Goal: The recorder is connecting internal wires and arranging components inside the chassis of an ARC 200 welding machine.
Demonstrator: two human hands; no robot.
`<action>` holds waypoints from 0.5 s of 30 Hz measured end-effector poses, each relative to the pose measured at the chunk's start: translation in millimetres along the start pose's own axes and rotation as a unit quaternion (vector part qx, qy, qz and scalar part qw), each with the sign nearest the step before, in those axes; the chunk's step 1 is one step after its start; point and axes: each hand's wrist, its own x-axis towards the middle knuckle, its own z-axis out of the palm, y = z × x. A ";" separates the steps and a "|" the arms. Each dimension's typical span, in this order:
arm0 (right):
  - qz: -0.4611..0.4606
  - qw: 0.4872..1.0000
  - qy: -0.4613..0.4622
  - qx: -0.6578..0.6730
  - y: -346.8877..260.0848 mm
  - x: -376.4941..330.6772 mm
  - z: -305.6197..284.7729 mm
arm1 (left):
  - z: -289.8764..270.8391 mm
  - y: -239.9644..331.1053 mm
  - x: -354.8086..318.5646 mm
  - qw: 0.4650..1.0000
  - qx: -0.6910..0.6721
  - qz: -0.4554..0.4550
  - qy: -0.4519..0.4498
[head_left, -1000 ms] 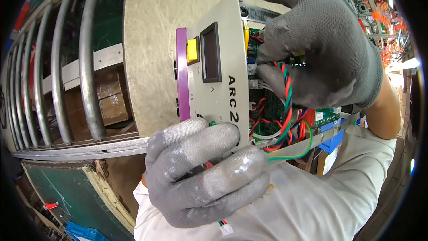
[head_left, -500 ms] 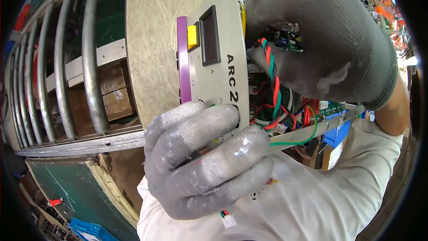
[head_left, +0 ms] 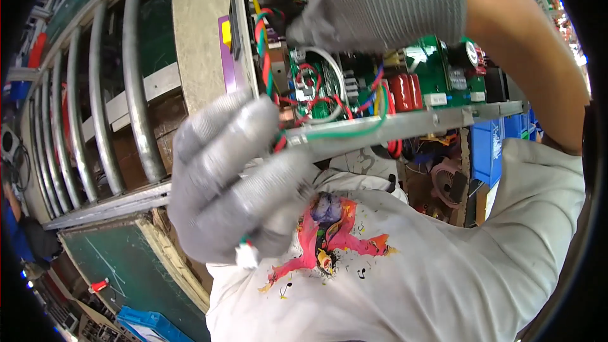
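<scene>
In the head view, the unit lies open before you, wiring apparently part-done: twisted wires run behind the panel, but a white plug looks unjoined. Your left hand curls at the panel, your right hand reaches inside; you can't tell either's grip.

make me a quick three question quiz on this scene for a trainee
1. True or false: the right hand wears a grey glove.
2. What colour is the switch by the purple plate: a) yellow, b) blue, c) white?
3. Which hand is the white connector nearer to?

Key: 1. true; 2. a; 3. the left hand
</scene>
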 end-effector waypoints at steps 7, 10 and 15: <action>-0.210 0.790 0.575 0.029 28.0 -47.7 74.8 | -11.7 49.8 14.2 0.939 -0.137 -0.287 0.134; -0.168 0.815 0.554 0.023 21.4 -48.8 77.0 | 5.2 36.5 37.1 0.975 -0.073 -0.186 0.097; -0.069 0.861 0.502 0.028 14.0 -72.1 79.6 | -12.6 41.6 72.6 0.932 -0.180 -0.299 -0.097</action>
